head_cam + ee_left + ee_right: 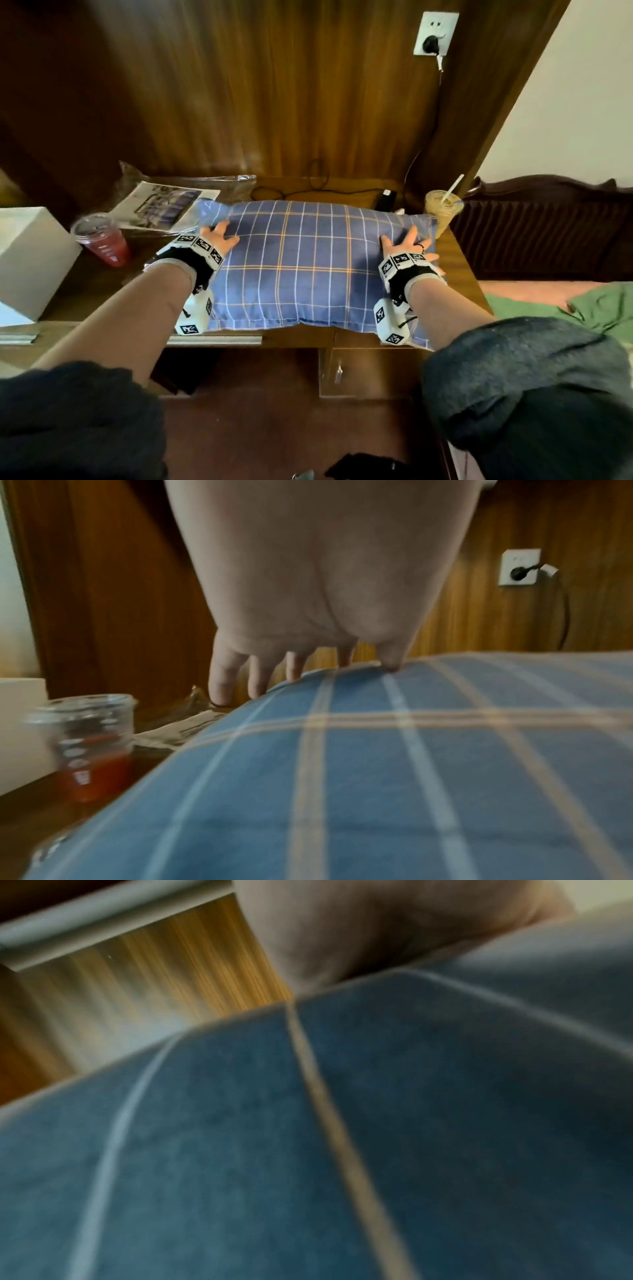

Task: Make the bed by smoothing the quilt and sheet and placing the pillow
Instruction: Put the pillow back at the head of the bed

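Two hands – left hand, right hand – press flat (fingers spread, grip loose) on the pillow

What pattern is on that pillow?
The pillow is blue plaid, with white and orange check lines. The head view shows it best.

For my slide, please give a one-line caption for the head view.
Both hands, left and right, rest spread on a blue plaid pillow lying on a wooden desk between two drinks.

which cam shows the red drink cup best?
Head view: the whole red drink cup stands on the desk, left of the pillow. Left wrist shows it blurred at the frame edge; right wrist misses it.
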Motion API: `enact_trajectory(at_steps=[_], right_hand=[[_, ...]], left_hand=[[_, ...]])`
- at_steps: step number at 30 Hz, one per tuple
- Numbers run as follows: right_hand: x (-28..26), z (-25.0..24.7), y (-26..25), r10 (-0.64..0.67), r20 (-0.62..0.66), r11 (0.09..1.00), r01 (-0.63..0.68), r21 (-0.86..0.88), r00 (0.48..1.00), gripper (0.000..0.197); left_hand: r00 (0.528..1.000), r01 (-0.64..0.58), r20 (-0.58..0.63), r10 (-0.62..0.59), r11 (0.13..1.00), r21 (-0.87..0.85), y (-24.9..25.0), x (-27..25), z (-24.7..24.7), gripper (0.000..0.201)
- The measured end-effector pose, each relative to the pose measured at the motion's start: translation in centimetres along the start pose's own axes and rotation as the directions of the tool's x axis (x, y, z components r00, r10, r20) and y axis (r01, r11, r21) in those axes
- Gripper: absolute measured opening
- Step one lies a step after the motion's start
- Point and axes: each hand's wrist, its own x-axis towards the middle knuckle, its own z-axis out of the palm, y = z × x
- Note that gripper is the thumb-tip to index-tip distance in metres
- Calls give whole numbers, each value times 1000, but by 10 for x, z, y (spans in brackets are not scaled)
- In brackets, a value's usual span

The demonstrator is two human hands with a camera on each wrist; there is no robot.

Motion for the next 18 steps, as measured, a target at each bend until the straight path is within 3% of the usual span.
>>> enact_trajectory(at_steps=[2, 4, 6, 7, 10, 14, 16, 18], right_hand=[[-2, 4, 2, 108, -4, 990, -107, 95, 994, 90], [-5, 9, 8, 217, 12, 963, -216, 161, 976, 106], [-6, 16, 14, 249, -14, 936, -237, 259, 968, 115], [-2, 21, 17, 255, -29, 929, -236, 284, 967, 114], [-8, 17, 26, 212, -14, 931, -198, 306, 977, 97], [-20, 8, 35, 122, -15, 873, -100, 477, 992, 61], [-28, 5, 39, 81, -95, 859, -21, 511, 992, 50], [-40, 0, 46, 49, -200, 855, 62, 514, 979, 42]], left_hand=[[1000, 5, 6, -5, 999, -53, -22, 12, 3, 77], [996, 72, 60, -68, 995, -64, -42, 34, 11, 106], [990, 120, 92, -110, 986, -119, -51, 44, 18, 138], [987, 136, 109, -119, 977, -165, -50, 41, 19, 143], [977, 204, 119, -176, 935, -289, -47, 26, 26, 129], [972, 232, 62, -225, 906, -355, -45, 14, 32, 140], [977, 159, -63, -205, 891, -426, -34, -9, 19, 116], [945, 20, -271, -181, 863, -505, -24, -34, 7, 80]])
